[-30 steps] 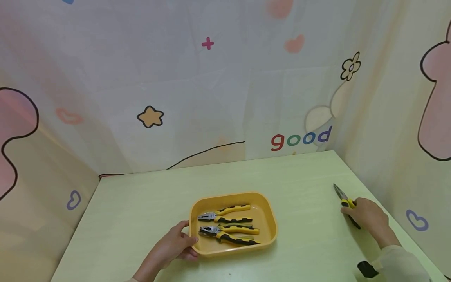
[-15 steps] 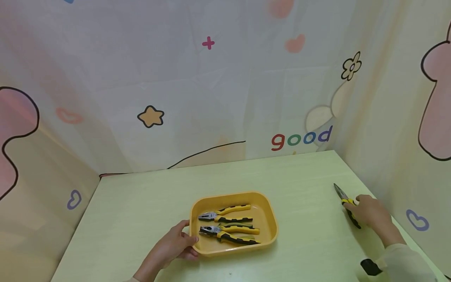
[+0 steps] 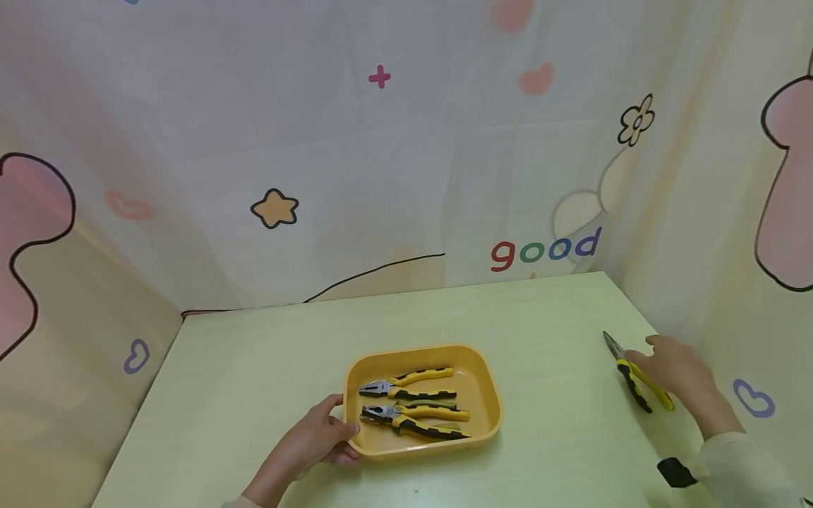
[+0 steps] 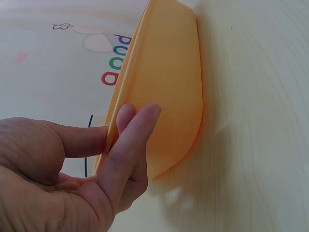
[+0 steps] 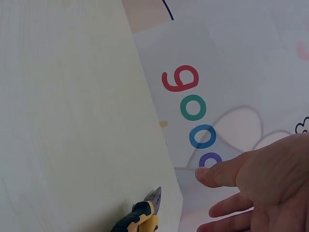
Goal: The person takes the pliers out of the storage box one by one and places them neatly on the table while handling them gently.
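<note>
My left hand pinches the left rim of a yellow plastic tray, thumb inside and fingers under the outer wall. In the left wrist view the tray's wall shows beside the curled fingers. Two pairs of combination pliers with yellow-and-black handles lie in the tray, the upper pliers and the lower pliers. At the right, long-nose pliers lie on the table, handles spread. My right hand is just right of them with its fingers extended; in the right wrist view it holds nothing.
The pale green table meets a printed curtain at the back and on both sides. Its right edge runs close by the right hand. A black strap end hangs at the right sleeve.
My right hand has let go of the long-nose pliers and moved a little to the right and up, uncovering their yellow handle. The left hand stays on the tray.
</note>
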Motion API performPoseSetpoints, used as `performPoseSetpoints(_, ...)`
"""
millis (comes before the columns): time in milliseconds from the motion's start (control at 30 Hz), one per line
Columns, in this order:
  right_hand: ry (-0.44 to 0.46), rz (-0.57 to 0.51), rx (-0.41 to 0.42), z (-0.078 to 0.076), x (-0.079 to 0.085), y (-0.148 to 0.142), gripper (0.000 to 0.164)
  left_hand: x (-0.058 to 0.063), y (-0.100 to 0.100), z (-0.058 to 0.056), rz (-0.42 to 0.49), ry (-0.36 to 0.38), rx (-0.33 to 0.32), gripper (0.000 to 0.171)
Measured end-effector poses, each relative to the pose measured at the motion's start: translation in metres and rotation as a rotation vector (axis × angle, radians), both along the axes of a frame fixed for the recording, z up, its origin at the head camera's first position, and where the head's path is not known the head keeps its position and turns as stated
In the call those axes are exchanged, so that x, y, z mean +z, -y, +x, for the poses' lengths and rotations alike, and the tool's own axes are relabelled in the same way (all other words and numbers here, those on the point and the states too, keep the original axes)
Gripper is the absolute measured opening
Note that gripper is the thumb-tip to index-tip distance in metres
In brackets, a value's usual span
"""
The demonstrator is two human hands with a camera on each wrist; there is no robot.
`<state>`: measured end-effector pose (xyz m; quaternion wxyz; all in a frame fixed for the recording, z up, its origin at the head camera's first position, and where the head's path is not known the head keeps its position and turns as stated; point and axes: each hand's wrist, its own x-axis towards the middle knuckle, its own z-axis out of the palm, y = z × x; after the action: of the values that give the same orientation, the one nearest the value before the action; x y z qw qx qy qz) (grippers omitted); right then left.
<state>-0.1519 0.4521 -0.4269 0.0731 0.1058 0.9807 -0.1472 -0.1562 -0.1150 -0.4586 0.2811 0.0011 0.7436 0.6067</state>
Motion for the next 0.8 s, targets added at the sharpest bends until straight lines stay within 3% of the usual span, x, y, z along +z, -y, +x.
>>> performPoseSetpoints(467, -0.099, 0.012, 0.033, -0.003, 0.042, 0.003, 0.078, -0.002, 0.002, 0.001, 0.021, -0.01, -0.014, 0.065)
performPoseSetpoints(800, -0.153, 0.029, 0.023, -0.007, 0.086, 0.008, 0.075, 0.0, 0.001, 0.001, 0.025, 0.0, -0.008, 0.066)
